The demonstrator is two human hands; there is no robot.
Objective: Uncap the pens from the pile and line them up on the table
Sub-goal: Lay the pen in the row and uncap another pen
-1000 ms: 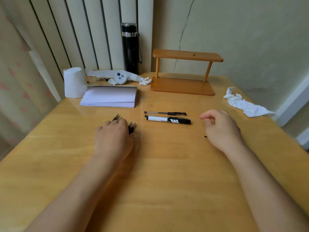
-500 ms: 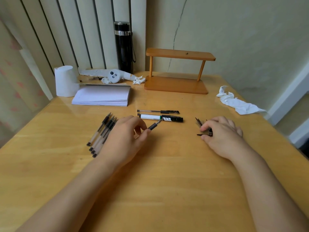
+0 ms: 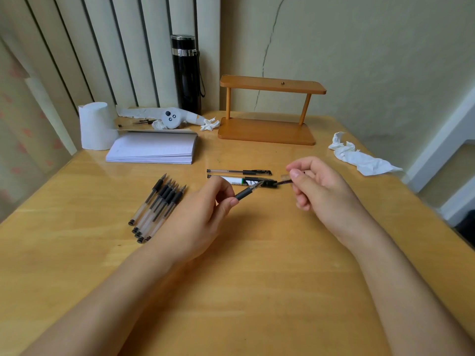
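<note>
My left hand (image 3: 203,214) grips an uncapped gel pen (image 3: 248,191) by its black grip, tip pointing right and up. My right hand (image 3: 318,187) hovers just to the right, pinching a clear pen cap (image 3: 285,179) whose open end faces the tip. Several uncapped gel pens (image 3: 156,205) lie bunched side by side on the table to the left of my left hand. Beyond the hands lie a capped thin pen (image 3: 239,172) and a white marker (image 3: 244,180) with a black cap.
A stack of white paper (image 3: 151,150), a paper roll (image 3: 96,125), a white controller (image 3: 171,118), a black flask (image 3: 186,73), a small wooden shelf (image 3: 267,129) and a crumpled tissue (image 3: 359,158) stand along the back of the wooden table (image 3: 244,291).
My left hand lifted one pen off the bunch and turned it toward the right. My right hand rose from the table holding a cap and came close to the pen's tip.
</note>
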